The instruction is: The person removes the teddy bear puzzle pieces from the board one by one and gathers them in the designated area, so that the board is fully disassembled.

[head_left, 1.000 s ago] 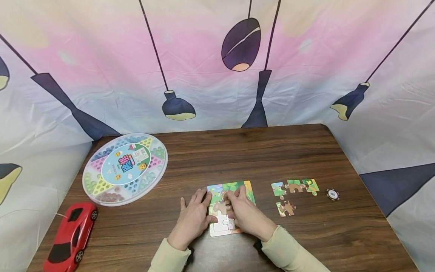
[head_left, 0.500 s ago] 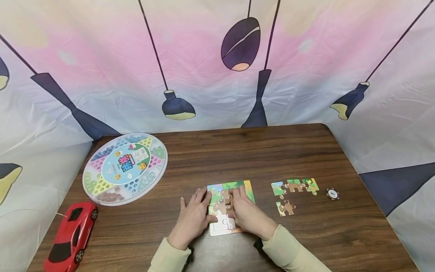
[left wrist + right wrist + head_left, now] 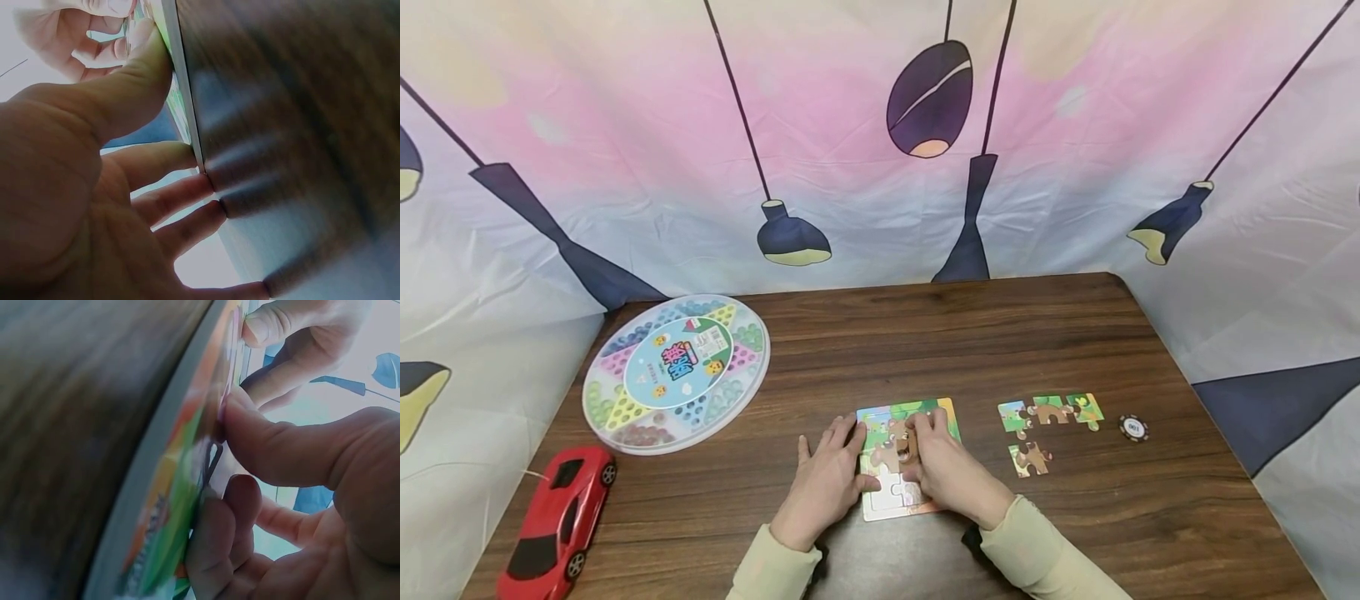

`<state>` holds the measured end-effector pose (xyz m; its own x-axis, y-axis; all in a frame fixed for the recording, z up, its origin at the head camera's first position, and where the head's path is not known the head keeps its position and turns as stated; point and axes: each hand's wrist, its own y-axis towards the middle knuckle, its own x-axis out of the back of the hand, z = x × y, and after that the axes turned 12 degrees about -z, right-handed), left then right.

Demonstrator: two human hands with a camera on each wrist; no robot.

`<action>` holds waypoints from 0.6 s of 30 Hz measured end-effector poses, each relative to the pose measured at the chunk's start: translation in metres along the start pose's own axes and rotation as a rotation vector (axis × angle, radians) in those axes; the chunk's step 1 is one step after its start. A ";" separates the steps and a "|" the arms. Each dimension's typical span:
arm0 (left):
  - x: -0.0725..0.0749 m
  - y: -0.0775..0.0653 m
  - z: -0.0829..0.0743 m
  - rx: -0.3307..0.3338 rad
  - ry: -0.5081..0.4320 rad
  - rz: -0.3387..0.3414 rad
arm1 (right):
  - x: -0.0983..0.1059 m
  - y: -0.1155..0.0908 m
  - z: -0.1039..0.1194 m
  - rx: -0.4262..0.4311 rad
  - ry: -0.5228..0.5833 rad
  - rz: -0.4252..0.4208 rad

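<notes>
A square jigsaw puzzle board (image 3: 877,513) lies on the table, partly filled with pieces of a brown bear picture. White tray shows at its lower left. My left hand (image 3: 829,479) rests at the board's left side, fingers straight against the edge and thumb (image 3: 147,69) on top. Over the board's right half, my right hand (image 3: 953,467) pinches a brown jigsaw piece (image 3: 905,447) with a face on it. In the right wrist view, a piece edge (image 3: 215,459) stands slightly raised between thumb and fingers. My right hand hides the board's right part.
Several loose jigsaw pieces (image 3: 1051,410) lie right of the board, with a poker chip (image 3: 1134,428) beyond them. A round Chinese checkers box (image 3: 677,371) sits back left. In front of it is a red toy car (image 3: 557,521). A printed cloth (image 3: 850,167) hangs behind the table (image 3: 970,333).
The brown piece has settled lower into the picture under my right fingers, and more of its face shows. My right hand has shifted slightly; the left hand stays in place.
</notes>
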<state>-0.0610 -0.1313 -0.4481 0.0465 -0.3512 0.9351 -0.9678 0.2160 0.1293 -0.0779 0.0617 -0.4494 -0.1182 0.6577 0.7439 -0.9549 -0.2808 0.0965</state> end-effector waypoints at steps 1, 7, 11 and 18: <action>0.000 0.000 0.000 0.000 0.001 0.002 | 0.000 0.000 0.000 -0.003 -0.004 0.000; 0.000 0.000 0.000 0.006 0.004 0.007 | 0.002 0.002 -0.003 0.016 -0.020 0.002; 0.000 0.000 0.000 0.005 0.004 0.005 | 0.003 0.003 -0.005 0.004 0.011 0.030; -0.001 0.000 0.000 0.002 0.002 0.007 | 0.010 0.005 -0.009 -0.032 0.080 0.115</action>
<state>-0.0608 -0.1315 -0.4489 0.0400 -0.3477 0.9368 -0.9687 0.2164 0.1217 -0.0861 0.0730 -0.4476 -0.2476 0.6766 0.6935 -0.9419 -0.3358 -0.0088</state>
